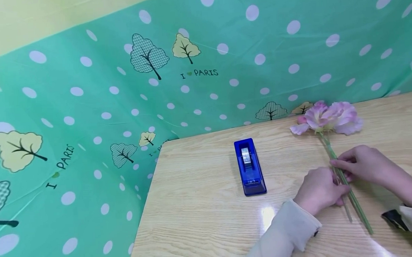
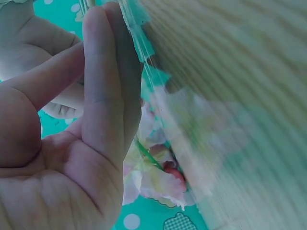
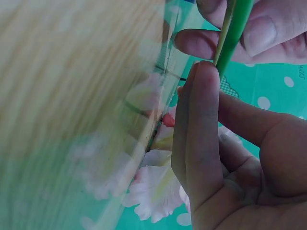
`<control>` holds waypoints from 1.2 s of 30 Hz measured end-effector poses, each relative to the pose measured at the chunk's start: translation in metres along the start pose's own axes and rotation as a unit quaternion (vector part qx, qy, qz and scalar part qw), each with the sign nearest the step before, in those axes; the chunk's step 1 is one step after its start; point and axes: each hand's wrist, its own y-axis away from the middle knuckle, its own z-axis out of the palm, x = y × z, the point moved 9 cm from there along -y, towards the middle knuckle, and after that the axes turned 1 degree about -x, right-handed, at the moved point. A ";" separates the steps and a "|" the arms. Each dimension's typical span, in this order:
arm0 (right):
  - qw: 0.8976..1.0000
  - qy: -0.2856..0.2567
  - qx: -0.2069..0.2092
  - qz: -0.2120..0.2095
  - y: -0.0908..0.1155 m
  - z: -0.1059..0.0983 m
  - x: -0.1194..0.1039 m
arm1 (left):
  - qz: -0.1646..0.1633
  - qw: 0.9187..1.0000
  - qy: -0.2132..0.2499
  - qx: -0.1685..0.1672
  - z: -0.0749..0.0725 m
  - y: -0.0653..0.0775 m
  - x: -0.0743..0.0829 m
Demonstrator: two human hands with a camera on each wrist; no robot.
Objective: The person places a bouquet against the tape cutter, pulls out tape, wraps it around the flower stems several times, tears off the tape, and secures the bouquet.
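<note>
Pink-and-white artificial flowers (image 1: 331, 118) lie on the table at the right of the head view, their green stems (image 1: 356, 206) pointing toward the person. My right hand (image 1: 367, 164) pinches the stems between thumb and fingers below the blooms. Just nearer to the person, my left hand (image 1: 320, 188) pinches the stems too. In the right wrist view, a thick green stem (image 3: 237, 33) and a thinner one run side by side between the left hand's (image 3: 273, 33) thumb and finger. Petals (image 2: 158, 184) show beyond the fingers in the left wrist view.
A blue tape dispenser (image 1: 251, 176) with a roll in it stands left of the hands on the wood-grain table (image 1: 195, 204). Green dotted cloth (image 1: 99, 90) with tree prints hangs behind and at the left. A dark object (image 1: 394, 219) sits by the right cuff.
</note>
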 end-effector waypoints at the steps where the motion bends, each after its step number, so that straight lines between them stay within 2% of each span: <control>1: 1.000 -0.001 0.000 0.001 0.000 0.000 0.000 | -0.001 1.000 -0.002 -0.002 0.001 0.000 0.000; 5: 1.000 -0.007 -0.009 0.013 0.001 0.001 0.002 | 0.000 1.000 -0.001 -0.015 0.001 0.002 -0.001; 10: 1.000 -0.016 -0.019 0.019 0.001 0.003 0.000 | 0.022 0.999 -0.017 -0.023 -0.001 0.003 -0.001; 14: 0.999 -0.009 -0.033 0.024 0.001 0.003 -0.005 | 0.045 0.998 -0.033 -0.008 -0.007 0.005 0.000; 18: 0.999 0.029 -0.018 0.025 0.003 -0.005 -0.012 | 0.057 0.998 -0.002 0.006 -0.020 0.011 0.001; 23: 0.996 0.082 -0.014 0.040 0.008 -0.014 -0.023 | 0.068 0.996 0.054 0.013 -0.044 0.023 -0.002; 27: 0.995 0.102 0.007 0.017 0.010 -0.025 -0.042 | 0.086 0.992 0.090 0.036 -0.072 0.036 -0.009; 32: 0.993 0.093 0.068 -0.022 0.009 -0.038 -0.074 | 0.129 0.981 0.121 0.083 -0.112 0.057 -0.017; 36: 0.993 0.069 0.087 -0.047 0.008 -0.039 -0.095 | 0.135 0.975 0.137 0.113 -0.133 0.068 -0.030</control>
